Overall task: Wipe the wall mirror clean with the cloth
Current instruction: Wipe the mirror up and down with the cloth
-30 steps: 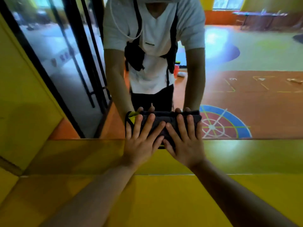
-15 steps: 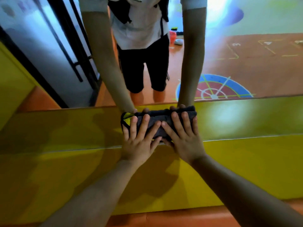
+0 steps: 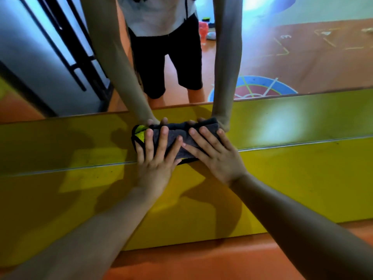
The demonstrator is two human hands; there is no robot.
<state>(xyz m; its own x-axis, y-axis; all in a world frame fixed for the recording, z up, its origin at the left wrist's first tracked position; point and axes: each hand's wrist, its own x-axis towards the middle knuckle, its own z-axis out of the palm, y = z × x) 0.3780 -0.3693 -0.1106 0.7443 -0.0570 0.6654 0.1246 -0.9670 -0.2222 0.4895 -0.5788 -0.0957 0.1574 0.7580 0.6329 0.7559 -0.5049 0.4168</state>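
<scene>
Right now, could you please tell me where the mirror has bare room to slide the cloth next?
Bare mirror runs left and right of the cloth, above the yellow panel. The middle is crowded: left hand and right hand press the cloth side by side.

Left hand [image 3: 155,168], right hand [image 3: 219,158] slid cloth [image 3: 177,131] down mirror [image 3: 302,57].

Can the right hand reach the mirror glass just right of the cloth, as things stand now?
Probably yes: the right hand lies flat on the cloth against the mirror, and nothing stands before it on that side.
</scene>
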